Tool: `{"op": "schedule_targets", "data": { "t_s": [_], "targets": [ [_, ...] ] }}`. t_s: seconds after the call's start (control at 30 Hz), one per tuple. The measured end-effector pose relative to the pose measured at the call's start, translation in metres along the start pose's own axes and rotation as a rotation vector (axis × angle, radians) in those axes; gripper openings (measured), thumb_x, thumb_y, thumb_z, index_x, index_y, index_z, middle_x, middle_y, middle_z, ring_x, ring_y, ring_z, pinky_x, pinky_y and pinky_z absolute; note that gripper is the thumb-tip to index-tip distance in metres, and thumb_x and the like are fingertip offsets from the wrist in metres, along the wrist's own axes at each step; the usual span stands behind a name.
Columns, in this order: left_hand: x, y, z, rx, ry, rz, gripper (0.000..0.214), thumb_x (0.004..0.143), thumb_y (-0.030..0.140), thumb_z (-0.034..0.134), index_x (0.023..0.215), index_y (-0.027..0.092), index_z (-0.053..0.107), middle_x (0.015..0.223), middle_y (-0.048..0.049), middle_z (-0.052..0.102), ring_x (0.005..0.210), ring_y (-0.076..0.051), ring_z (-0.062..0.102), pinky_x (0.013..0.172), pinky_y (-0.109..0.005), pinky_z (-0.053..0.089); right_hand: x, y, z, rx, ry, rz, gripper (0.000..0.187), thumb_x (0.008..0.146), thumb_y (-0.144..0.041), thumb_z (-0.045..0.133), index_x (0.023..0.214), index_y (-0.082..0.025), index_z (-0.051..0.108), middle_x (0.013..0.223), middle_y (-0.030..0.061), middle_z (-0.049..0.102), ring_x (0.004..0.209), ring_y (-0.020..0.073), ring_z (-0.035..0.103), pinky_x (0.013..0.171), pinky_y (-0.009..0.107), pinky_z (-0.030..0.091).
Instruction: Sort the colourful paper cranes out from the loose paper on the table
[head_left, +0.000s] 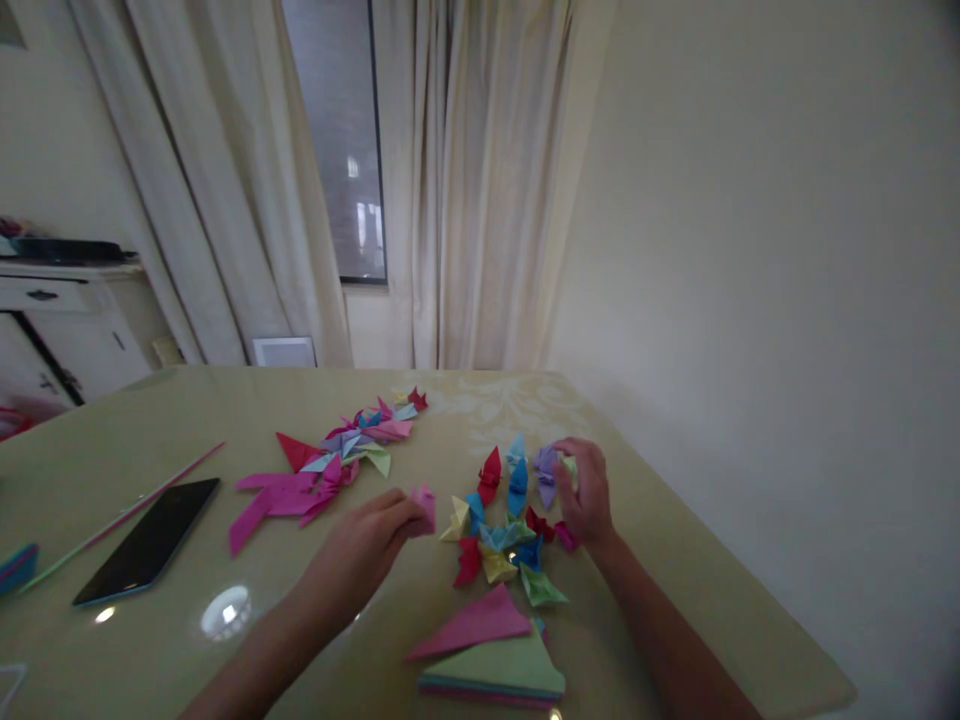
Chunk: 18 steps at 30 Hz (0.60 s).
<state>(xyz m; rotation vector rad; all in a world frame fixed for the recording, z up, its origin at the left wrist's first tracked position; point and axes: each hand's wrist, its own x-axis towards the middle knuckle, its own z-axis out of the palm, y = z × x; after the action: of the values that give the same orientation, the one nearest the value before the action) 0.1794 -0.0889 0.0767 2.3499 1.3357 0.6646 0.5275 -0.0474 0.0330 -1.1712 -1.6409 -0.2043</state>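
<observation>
My left hand (375, 535) is closed, pinching a small pink folded-paper piece (424, 508) above the table, left of a group of origami pieces. On the far right side of that group, my right hand (589, 492) curls its fingers around a pale green origami piece (571, 468), partly hidden. A purple origami crane (545, 476) sits right at its fingertips; whether they touch it I cannot tell. Beside it stand a blue crane (517, 487) and a red crane (489, 477). Several more small folded pieces, such as a green one (541, 588), lie nearer.
A stack of folded paper, green on top (499, 662), with a pink folded sheet (480, 622), lies at the front. Larger magenta pieces (285, 495) and a coloured paper cluster lie left of centre. Further left are a dark phone-like slab (150, 540) and a thin pink-green stick (124, 517).
</observation>
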Motion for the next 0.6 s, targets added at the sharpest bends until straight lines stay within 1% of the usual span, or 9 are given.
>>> {"op": "schedule_targets", "data": {
  "t_s": [0.07,0.13,0.17,0.23,0.3,0.37,0.47,0.53,0.6],
  "targets": [
    [0.020,0.026,0.003,-0.004,-0.023,0.104,0.027,0.103,0.032,0.047,0.099,0.025,0.073,0.100,-0.0058,0.076,0.093,-0.021,0.070,0.084,-0.031,0.051,-0.003,-0.024,0.004,0.145,-0.186,-0.194,0.044,0.104,-0.055,0.051,0.130,-0.021,0.063,0.124,0.0151,0.066,0.119,0.0316,0.062,0.102,0.048,0.050],
    [0.039,0.044,0.002,0.009,-0.013,0.192,0.024,0.104,0.028,0.048,0.102,0.024,0.071,0.101,-0.0053,0.077,0.093,-0.021,0.071,0.085,-0.030,0.050,0.000,-0.045,0.012,0.237,-0.322,-0.302,0.044,0.103,-0.051,0.058,0.139,-0.025,0.060,0.132,0.0144,0.065,0.123,0.0302,0.063,0.103,0.045,0.053],
    [0.049,0.050,0.000,0.014,0.007,0.228,0.022,0.105,0.027,0.048,0.104,0.024,0.070,0.102,-0.0051,0.077,0.094,-0.021,0.071,0.085,-0.030,0.050,0.006,-0.054,0.016,0.274,-0.349,-0.320,0.038,0.105,-0.045,0.059,0.138,-0.026,0.060,0.130,0.0131,0.066,0.122,0.0282,0.064,0.101,0.043,0.054],
    [0.068,0.055,-0.007,0.020,0.063,0.267,0.020,0.105,0.025,0.049,0.105,0.023,0.068,0.104,-0.0052,0.076,0.096,-0.021,0.071,0.085,-0.030,0.051,0.024,-0.067,0.024,0.335,-0.344,-0.296,0.025,0.107,-0.034,0.058,0.130,-0.027,0.064,0.119,0.0098,0.070,0.111,0.0235,0.068,0.095,0.038,0.056],
    [0.086,0.051,-0.016,0.026,0.117,0.276,0.017,0.104,0.024,0.050,0.104,0.022,0.067,0.101,-0.0051,0.076,0.095,-0.021,0.071,0.084,-0.030,0.051,0.051,-0.073,0.030,0.364,-0.347,-0.254,0.017,0.107,-0.032,0.058,0.119,-0.025,0.069,0.105,0.0072,0.072,0.098,0.0210,0.069,0.087,0.035,0.056],
    [0.101,0.038,-0.023,0.003,0.157,0.271,0.015,0.102,0.023,0.052,0.108,0.023,0.066,0.103,-0.0053,0.075,0.096,-0.021,0.071,0.086,-0.032,0.053,0.079,-0.076,0.034,0.329,-0.371,-0.227,0.017,0.105,-0.037,0.062,0.109,-0.024,0.073,0.096,0.0058,0.073,0.091,0.0208,0.068,0.083,0.034,0.055],
    [0.117,0.000,-0.030,-0.023,0.191,0.195,0.023,0.099,0.023,0.055,0.121,0.023,0.062,0.119,-0.0084,0.073,0.103,-0.023,0.072,0.095,-0.038,0.055,0.111,-0.075,0.041,0.294,-0.397,-0.192,0.022,0.104,-0.042,0.066,0.100,-0.024,0.078,0.095,0.0058,0.077,0.094,0.0220,0.069,0.089,0.036,0.053],
    [0.122,-0.034,-0.032,0.050,0.136,0.076,0.027,0.096,0.020,0.057,0.122,0.021,0.063,0.126,-0.0122,0.072,0.111,-0.027,0.071,0.101,-0.042,0.053,0.123,-0.072,0.049,0.347,-0.409,-0.138,0.029,0.107,-0.042,0.059,0.099,-0.024,0.080,0.100,0.0062,0.079,0.098,0.0216,0.071,0.093,0.036,0.053],
    [0.122,-0.069,-0.033,0.143,-0.005,-0.045,0.030,0.088,0.014,0.063,0.118,0.020,0.068,0.130,-0.0141,0.072,0.121,-0.030,0.068,0.107,-0.044,0.050,0.128,-0.067,0.061,0.403,-0.405,-0.083,0.035,0.110,-0.039,0.052,0.096,-0.023,0.080,0.101,0.0062,0.079,0.100,0.0207,0.072,0.093,0.035,0.054]
  ]
}}
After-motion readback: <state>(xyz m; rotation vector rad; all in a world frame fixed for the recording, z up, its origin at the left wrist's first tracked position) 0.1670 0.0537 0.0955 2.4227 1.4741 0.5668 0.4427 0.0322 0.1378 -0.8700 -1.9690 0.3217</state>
